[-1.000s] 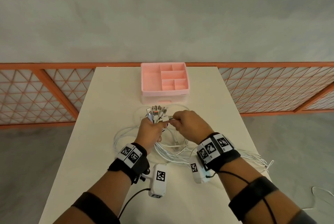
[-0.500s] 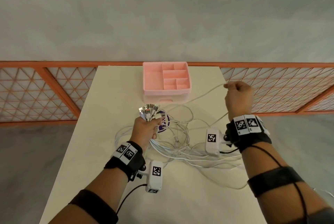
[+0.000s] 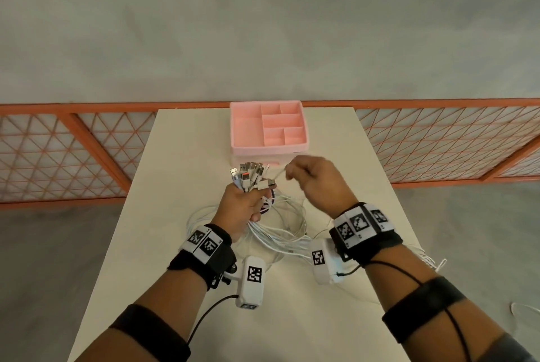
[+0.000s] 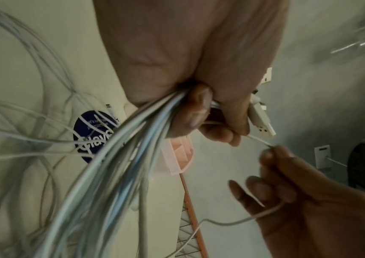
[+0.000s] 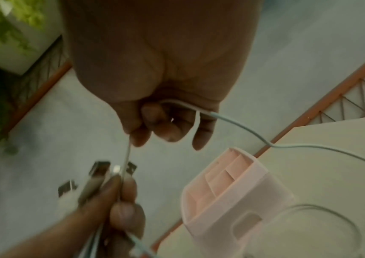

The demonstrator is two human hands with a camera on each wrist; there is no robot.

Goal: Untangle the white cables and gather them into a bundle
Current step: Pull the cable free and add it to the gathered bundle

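Note:
My left hand (image 3: 242,204) grips a bunch of white cables (image 4: 119,157) above the table, their USB plugs (image 3: 248,174) fanning up out of the fist. Loose loops of the white cables (image 3: 280,230) lie on the table beneath and between my wrists. My right hand (image 3: 315,180) is just right of the plugs and pinches one thin white cable (image 5: 232,122) between thumb and fingers. That cable (image 4: 259,139) runs taut from the left fist (image 4: 199,108) to the right hand's fingers (image 4: 274,157).
A pink compartment organiser (image 3: 268,128) with a drawer stands at the table's (image 3: 181,157) far middle. A round dark blue sticker (image 4: 93,132) lies on the table under the cables. Some cable ends hang off the table's right edge (image 3: 435,262). An orange lattice railing (image 3: 73,157) runs behind.
My right hand, stretched far out right with one cable half a second ago, has come back in next to the plugs in my left fist. The left hand has barely moved.

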